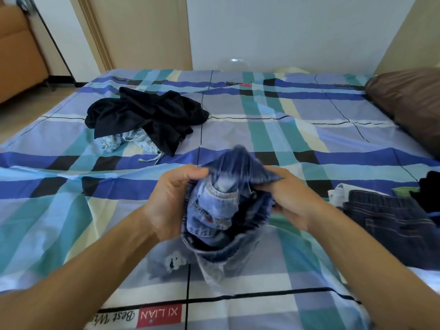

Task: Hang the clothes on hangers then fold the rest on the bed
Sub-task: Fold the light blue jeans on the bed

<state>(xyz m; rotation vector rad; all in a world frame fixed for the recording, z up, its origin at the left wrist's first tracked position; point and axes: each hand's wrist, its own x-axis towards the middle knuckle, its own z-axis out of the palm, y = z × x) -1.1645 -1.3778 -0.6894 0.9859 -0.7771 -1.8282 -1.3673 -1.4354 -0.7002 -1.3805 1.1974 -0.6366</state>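
The bed sheet (273, 129) is patterned in plaid of blue, teal and cream, crossed by thin black lines. The jeans (214, 210) are seen in faded blue denim, the garment (147, 113) in black, the pillow (409, 101) in brown.

Two hands are counted: the left hand (166, 201) and the right hand (292, 201). Two pairs of jeans are seen: one pair of light blue jeans (221, 210) and one pair of dark jeans (390, 222). Two black garments are counted, a large black heap (147, 115) and a small black piece (431, 186) at the right edge. One pale patterned garment (126, 140), one white cloth (338, 191), one brown pillow (409, 101) and one bed (285, 129) are noted.
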